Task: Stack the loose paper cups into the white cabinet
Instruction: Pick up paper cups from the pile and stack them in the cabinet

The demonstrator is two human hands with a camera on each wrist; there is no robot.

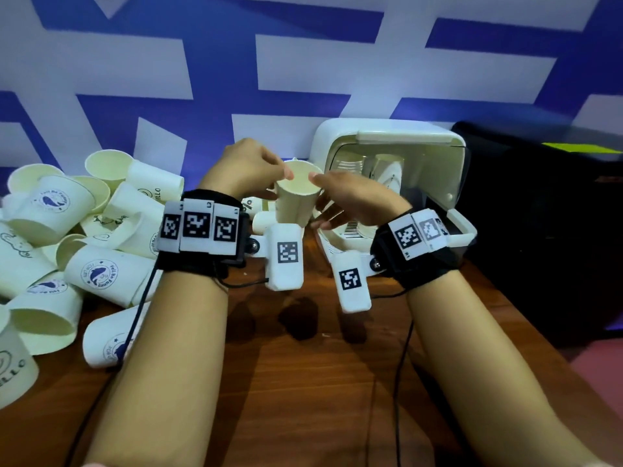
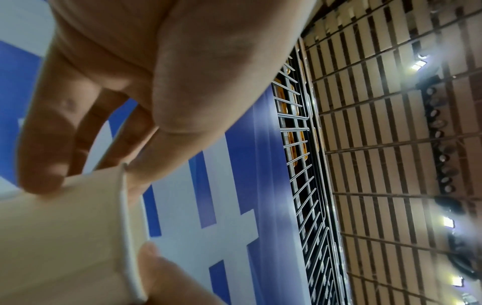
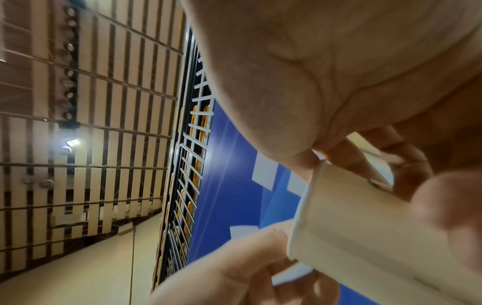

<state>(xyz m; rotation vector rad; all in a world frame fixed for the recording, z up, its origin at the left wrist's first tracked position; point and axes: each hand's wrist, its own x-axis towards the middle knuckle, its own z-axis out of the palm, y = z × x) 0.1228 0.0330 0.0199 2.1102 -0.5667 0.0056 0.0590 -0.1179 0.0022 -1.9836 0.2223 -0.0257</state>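
Both hands meet in front of the person, just above the wooden bench [image 1: 303,382], sharing one upright paper cup [image 1: 296,200]. The left hand [image 1: 246,170] pinches the rim from its side, thumb and fingertips [image 2: 44,165] curled onto the lip, and the right hand [image 1: 350,200] wraps the wall from the other side, fingers curled round it with the thumb at the rim. So neither hand is free; each is grasping the same cup.

Just beyond and to the right stands the white cabinet [image 1: 337,136], lid tipped open, with stacks of cups [image 1: 350,166] already nested inside. To the left a heap of loose cups [image 1: 84,237] lies tumbled on the bench, many on their sides.

The cup looks very light and thin-walled, likely to buckle if squeezed mid-wall. The rolled rim [image 2: 125,227] is its stiffest part, so a light hold at the rim or low near the base seems safest. The paper looks dry and not slippery, though nested cups may stick together. Whether the held piece is one cup or several nested, I can't tell.
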